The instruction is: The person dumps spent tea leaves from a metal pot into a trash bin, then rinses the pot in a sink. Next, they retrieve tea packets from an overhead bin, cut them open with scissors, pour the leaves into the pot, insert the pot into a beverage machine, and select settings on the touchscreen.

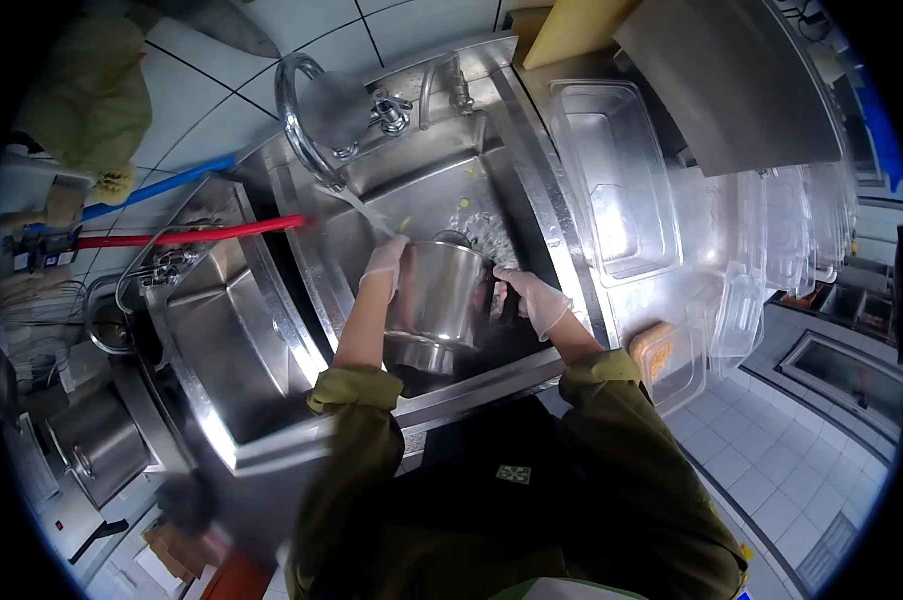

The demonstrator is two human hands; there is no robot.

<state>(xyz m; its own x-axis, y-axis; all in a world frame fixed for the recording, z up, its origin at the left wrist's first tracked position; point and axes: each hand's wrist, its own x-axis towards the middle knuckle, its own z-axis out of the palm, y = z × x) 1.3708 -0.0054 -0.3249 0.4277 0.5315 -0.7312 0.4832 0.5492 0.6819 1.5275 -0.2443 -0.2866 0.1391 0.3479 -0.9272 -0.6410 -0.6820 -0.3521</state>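
Observation:
Both hands wear thin clear gloves and grip a shiny steel pot (441, 290) over the sink basin (371, 200). My left hand (383, 265) is closed on the pot's left side, near the upper rim. My right hand (536, 300) holds its right side, by a dark part that looks like a handle. The pot is tilted, and its inside is hidden from me. From the curved faucet (293, 110) a stream of water runs down beside my left hand. Splashing water and small yellow-green scraps show on the basin floor beyond the pot. A smaller round metal piece (426, 357) shows below the pot.
A second sink (231, 330) lies to the left, with a red bar (191, 233) reaching across behind it. Right of the basin stands a clear plastic tub (616, 180). Nearer me is a container of orange-brown food (653, 352). A large pot (99, 445) stands far left.

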